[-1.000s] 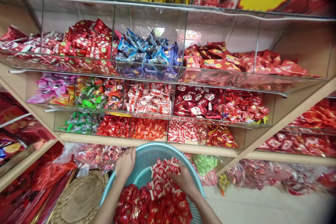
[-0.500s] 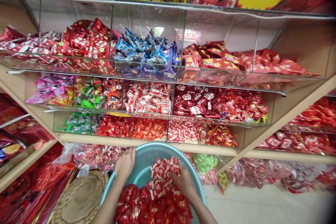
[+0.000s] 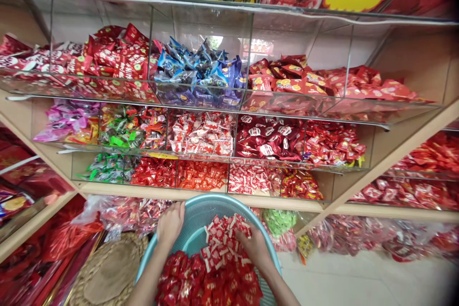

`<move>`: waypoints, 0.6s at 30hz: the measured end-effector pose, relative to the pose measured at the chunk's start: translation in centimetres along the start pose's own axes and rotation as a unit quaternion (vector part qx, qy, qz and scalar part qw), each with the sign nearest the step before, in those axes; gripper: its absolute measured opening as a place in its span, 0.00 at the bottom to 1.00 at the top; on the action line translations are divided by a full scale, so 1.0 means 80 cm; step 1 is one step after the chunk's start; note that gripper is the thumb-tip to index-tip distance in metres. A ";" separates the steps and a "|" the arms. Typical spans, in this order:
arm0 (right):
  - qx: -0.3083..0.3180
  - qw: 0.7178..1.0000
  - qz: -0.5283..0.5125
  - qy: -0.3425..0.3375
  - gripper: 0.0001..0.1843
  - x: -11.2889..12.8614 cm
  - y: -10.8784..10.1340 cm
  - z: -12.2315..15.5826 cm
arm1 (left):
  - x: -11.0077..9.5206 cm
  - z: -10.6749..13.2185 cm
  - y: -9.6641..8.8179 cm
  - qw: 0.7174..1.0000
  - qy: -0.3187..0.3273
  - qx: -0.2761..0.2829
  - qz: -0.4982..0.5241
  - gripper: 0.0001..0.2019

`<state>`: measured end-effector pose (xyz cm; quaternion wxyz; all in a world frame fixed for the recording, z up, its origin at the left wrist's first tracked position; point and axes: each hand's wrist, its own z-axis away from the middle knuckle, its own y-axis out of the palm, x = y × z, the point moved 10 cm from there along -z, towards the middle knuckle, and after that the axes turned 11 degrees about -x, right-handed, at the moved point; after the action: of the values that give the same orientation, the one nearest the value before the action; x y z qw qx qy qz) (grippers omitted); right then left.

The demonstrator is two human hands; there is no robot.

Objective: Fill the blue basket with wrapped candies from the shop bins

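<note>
A teal plastic basin (image 3: 267,241) with slotted sides stands in front of the shelves. My left hand (image 3: 171,224) is closed over the basin's left rim. Inside lie red-wrapped candies (image 3: 210,287) at the near side and small red-and-white wrapped candies (image 3: 224,244) heaped behind them. My right hand (image 3: 254,248) is inside the basin, at the right edge of the red-and-white heap. Its thumb is apart from the fingers and touches the candies, and nothing is clearly gripped. Part of its fingers is hidden.
Shelf bins above hold wrapped candies, including red-and-white candies (image 3: 250,179), orange-red candies (image 3: 202,175) and blue packets (image 3: 193,64). A woven straw stool (image 3: 107,267) stands to the left. Bagged goods (image 3: 355,234) lie on the floor under the right shelf.
My right hand has shifted slightly right, from over the red-and-white candies to the edge of their heap. My left hand stays on the rim.
</note>
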<state>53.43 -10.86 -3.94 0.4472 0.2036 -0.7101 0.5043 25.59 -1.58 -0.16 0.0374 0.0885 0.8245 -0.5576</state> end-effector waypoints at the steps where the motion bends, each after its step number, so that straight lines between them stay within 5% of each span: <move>1: -0.002 1.000 -0.005 -0.005 0.22 0.003 -0.002 0.000 | 0.000 0.000 0.000 1.000 0.001 0.000 -0.001 0.24; 13: 0.016 0.992 -0.113 0.049 0.21 -0.003 -0.002 0.005 | 0.000 0.000 -0.001 1.000 -0.006 0.000 0.002 0.24; 15: 0.052 0.974 -0.188 0.119 0.22 -0.007 0.006 0.013 | 0.000 0.000 0.000 1.000 -0.009 0.004 0.004 0.24; 18: 0.130 0.907 -0.314 0.248 0.22 -0.012 0.028 0.034 | 0.000 0.000 0.000 1.000 -0.011 0.007 0.006 0.24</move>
<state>51.08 -12.56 -6.22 0.7134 0.3406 -0.4038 0.4604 25.57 -1.60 -0.20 0.0492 0.0877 0.8194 -0.5643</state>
